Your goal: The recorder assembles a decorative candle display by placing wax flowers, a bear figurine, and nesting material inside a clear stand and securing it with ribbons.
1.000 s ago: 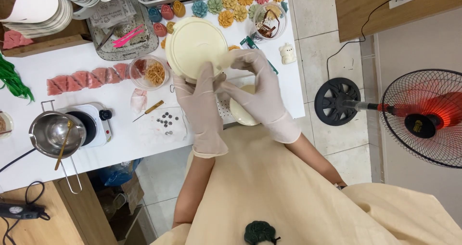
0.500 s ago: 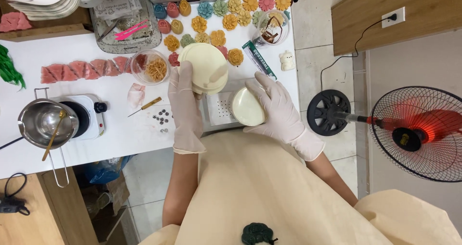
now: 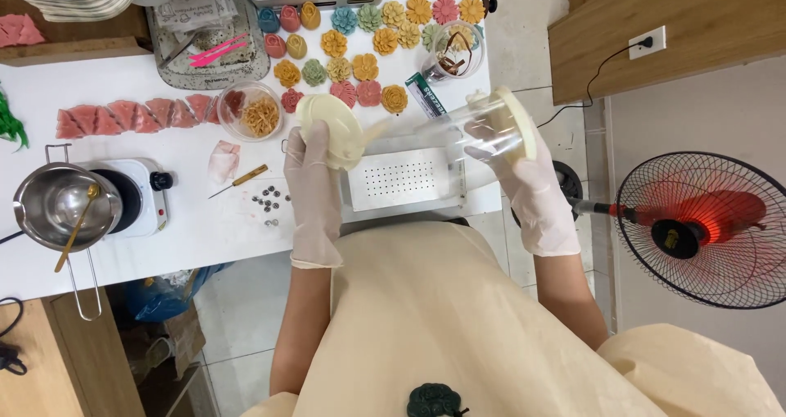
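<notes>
1. Head view: white worktop [image 3: 205, 228] is carrying a steel saucepan [image 3: 61, 208] on a small hotplate [image 3: 143, 192], a perforated metal tray [image 3: 401, 175], and rows of coloured flower-shaped pieces [image 3: 368, 48].
2. Right hand [image 3: 524, 171], gloved, is gripping a clear cylinder with a cream end disc [image 3: 499, 126], held tilted above the worktop's right end.
3. Left hand [image 3: 311, 179], gloved, is holding a cream round disc [image 3: 332, 130], just left of the tray.
</notes>
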